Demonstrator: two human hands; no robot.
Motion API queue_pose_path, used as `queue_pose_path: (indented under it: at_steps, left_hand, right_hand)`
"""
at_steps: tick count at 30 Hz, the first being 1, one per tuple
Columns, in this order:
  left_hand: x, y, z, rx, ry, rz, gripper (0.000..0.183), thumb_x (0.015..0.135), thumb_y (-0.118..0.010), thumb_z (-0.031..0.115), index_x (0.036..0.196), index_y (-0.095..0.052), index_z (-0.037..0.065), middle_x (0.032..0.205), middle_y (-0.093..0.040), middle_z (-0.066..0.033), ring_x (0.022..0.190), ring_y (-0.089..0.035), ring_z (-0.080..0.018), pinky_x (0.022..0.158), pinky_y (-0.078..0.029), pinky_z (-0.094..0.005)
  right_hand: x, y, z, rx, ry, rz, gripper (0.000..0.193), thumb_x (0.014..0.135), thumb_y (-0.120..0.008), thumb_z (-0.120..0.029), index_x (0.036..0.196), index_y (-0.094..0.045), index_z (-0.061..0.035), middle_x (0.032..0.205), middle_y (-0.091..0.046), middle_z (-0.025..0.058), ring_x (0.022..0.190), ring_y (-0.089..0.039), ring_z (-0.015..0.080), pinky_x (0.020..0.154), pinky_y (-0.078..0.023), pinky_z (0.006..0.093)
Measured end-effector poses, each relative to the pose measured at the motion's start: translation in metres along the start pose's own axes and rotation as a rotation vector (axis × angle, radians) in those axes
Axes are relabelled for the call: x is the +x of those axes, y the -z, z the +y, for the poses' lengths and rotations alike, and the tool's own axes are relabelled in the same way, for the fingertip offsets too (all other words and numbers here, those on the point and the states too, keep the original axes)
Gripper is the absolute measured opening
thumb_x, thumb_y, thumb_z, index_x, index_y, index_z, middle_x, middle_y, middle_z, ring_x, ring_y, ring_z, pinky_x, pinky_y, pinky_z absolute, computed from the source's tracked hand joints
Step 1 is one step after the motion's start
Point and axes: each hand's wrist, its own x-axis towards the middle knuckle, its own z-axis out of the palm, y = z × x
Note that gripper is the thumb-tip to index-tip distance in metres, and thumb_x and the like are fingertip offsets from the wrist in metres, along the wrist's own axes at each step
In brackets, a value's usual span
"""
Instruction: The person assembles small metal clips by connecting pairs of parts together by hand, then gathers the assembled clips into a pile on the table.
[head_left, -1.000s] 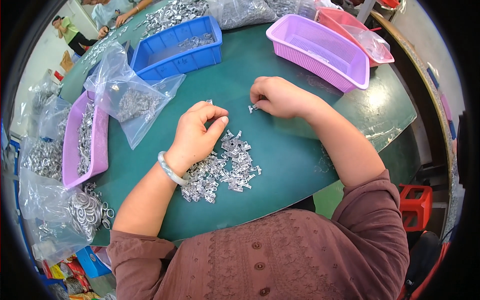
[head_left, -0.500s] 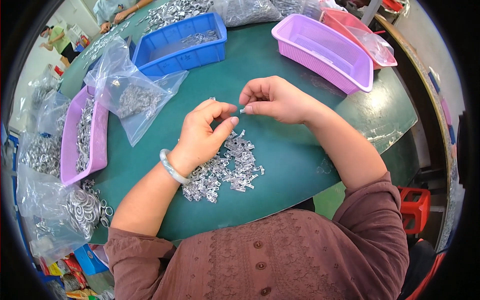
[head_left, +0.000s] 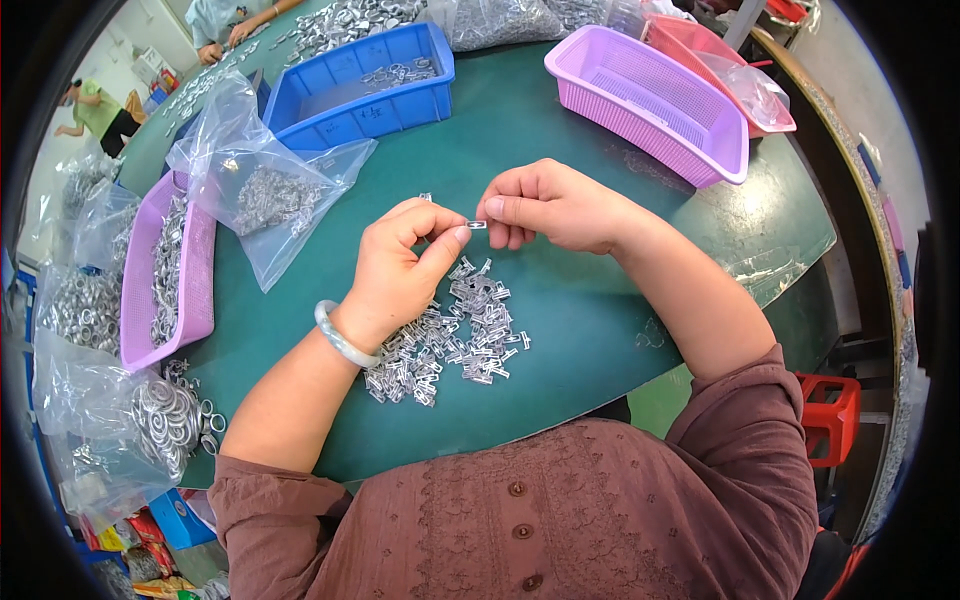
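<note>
Green tabletop (head_left: 600, 310) with pile of metal fittings (head_left: 482, 320); beyond it, single fitting (head_left: 477, 225) pinched in left hand (head_left: 392, 262), thumb to finger; right hand (head_left: 560, 205) loosely curled at its free end, contact indeterminable.

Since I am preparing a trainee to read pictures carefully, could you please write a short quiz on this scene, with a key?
1. What shows between the left hand and the right hand: A) a small metal piece, B) a purple basket, C) a red stool?
2. True or false: the blue bin has some metal pieces in it.
3. Fill in: the pale bangle is on the person's ____ wrist.

Key: 1. A; 2. true; 3. left.
</note>
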Motion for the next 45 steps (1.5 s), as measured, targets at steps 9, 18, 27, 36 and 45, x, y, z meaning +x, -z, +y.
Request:
queue_pose_path:
  at_steps: [9,18,27,36,45]
  left_hand:
    - [-0.0007,-0.0003,-0.0013,-0.018,-0.061,0.037,0.005,0.081,-0.065,0.002,0.086,-0.064,0.000,0.080,-0.059,-0.0037,0.072,-0.052,-0.0104,0.064,-0.042,-0.0232]
    - [-0.0013,0.0017,-0.0004,-0.006,0.004,0.012,0.004,0.081,-0.066,0.004,0.083,-0.065,0.001,0.079,-0.058,-0.0024,0.069,-0.051,-0.0090,0.062,-0.041,-0.0222]
    - [-0.0006,0.0003,0.0041,-0.111,0.059,-0.017,0.008,0.079,-0.068,0.005,0.084,-0.064,0.001,0.078,-0.058,-0.0014,0.070,-0.050,-0.0086,0.063,-0.041,-0.0230]
    - [0.0001,0.0009,0.0058,-0.088,0.023,-0.022,0.009,0.076,-0.071,0.005,0.082,-0.063,0.002,0.077,-0.057,-0.0008,0.070,-0.050,-0.0094,0.065,-0.041,-0.0238]
    - [-0.0003,0.0016,0.0044,-0.074,0.009,-0.027,0.010,0.076,-0.071,0.005,0.080,-0.062,0.003,0.077,-0.057,-0.0012,0.071,-0.051,-0.0098,0.066,-0.042,-0.0244]
  right_hand:
    - [-0.0023,-0.0044,-0.0045,-0.041,0.057,0.014,0.018,0.088,-0.059,-0.016,0.089,-0.064,0.0016,0.073,-0.064,0.0039,0.067,-0.058,0.0091,0.062,-0.048,0.0234]
    - [-0.0033,-0.0086,-0.0047,-0.171,0.158,0.087,0.012,0.083,-0.062,-0.011,0.086,-0.063,0.0005,0.073,-0.064,0.0023,0.065,-0.054,0.0064,0.060,-0.045,0.0232]
    - [-0.0030,-0.0063,-0.0029,-0.108,0.212,0.079,0.011,0.083,-0.061,-0.009,0.089,-0.063,0.0006,0.075,-0.064,0.0016,0.068,-0.054,0.0060,0.062,-0.045,0.0230]
    - [-0.0032,-0.0052,-0.0042,-0.109,0.231,0.050,0.013,0.083,-0.062,-0.008,0.093,-0.062,0.0012,0.080,-0.065,0.0031,0.073,-0.057,0.0072,0.067,-0.047,0.0236]
    - [-0.0017,-0.0040,-0.0021,-0.138,0.239,0.033,0.014,0.082,-0.063,-0.008,0.094,-0.062,0.0010,0.080,-0.065,0.0032,0.075,-0.058,0.0080,0.068,-0.048,0.0243]
